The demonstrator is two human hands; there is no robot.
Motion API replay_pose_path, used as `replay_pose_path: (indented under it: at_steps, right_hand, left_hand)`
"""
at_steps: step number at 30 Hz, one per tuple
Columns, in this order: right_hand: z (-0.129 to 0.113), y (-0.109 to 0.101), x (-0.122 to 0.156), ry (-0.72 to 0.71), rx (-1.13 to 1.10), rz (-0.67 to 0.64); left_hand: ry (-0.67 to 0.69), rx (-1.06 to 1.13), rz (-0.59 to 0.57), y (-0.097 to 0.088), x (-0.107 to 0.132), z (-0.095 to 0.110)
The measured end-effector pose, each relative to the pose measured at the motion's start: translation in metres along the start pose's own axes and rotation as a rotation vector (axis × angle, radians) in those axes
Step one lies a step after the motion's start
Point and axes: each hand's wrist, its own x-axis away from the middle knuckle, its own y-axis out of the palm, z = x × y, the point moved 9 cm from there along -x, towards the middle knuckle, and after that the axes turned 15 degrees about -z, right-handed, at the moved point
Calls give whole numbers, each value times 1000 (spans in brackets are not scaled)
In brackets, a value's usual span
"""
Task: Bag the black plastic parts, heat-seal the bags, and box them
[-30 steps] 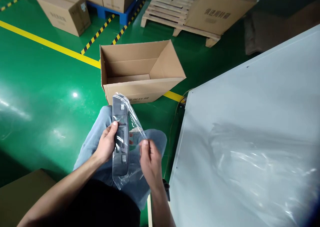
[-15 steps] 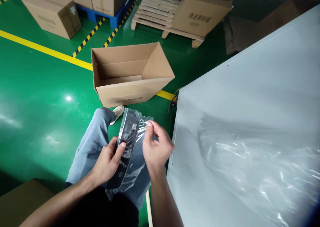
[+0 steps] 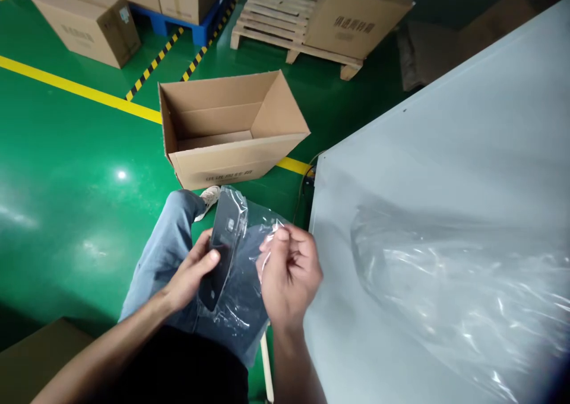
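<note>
My left hand (image 3: 191, 270) grips a long flat black part (image 3: 224, 238) along its left edge, thumb on top. The part has small pale labels on its face, and I cannot make out its exact kind. A clear plastic bag (image 3: 249, 273) surrounds it and spreads loose toward the right. Pinched in the fingers of my right hand (image 3: 291, 273) is the bag's right side, bunched and stretched away from the part. Both hands are above my lap.
An open cardboard box (image 3: 236, 161) stands on the green floor ahead. To the right, a grey-white surface (image 3: 356, 344) carries a clear plastic sheet (image 3: 445, 291). Farther back are a wooden pallet (image 3: 276, 12) with a carton (image 3: 356, 24), and more cartons (image 3: 84, 30) by a blue pallet (image 3: 200, 30).
My right hand has moved right and slightly down, pulling the bag's loose side wider from the black part. My left hand keeps its grip, with the part tilted a little.
</note>
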Motion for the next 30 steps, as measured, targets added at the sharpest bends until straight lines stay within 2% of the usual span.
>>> replay_pose_path:
  at_steps: [2,4,7,9,11,16,20,22,26,28,30]
  right_hand:
    - [-5,-6,1,-17,93,34]
    - [-4,-13,-1,4,134,52]
    - [10,-18,-9,101,52,32]
    - [21,-15,-12,163,-49,-7]
    - [27,-11,-12,189,-119,-21]
    - [23,-12,-14,147,-108,-20]
    - [14,-17,-14,64,-37,-85]
    - [14,-8,-5,58,59,-167]
    - [28,36,30,126,255,-446]
    - [32,46,41,123,309,-488]
    - [37,44,43,135,310,-484]
  left_hand:
    - [101,-142,39,7,-1,11]
    - [125,-246,102,10,0,18]
    - [58,-241,54,14,2,18]
    - [-12,-183,-5,17,5,15]
    - [-69,-131,-3,16,8,13]
    - [-31,-168,152,5,12,22]
    - [4,-243,344,-18,10,36]
    - [62,-298,437,-29,9,48]
    - [190,-380,574,-42,7,71]
    - [204,-400,601,-46,6,77]
    - [162,-367,567,-47,3,77]
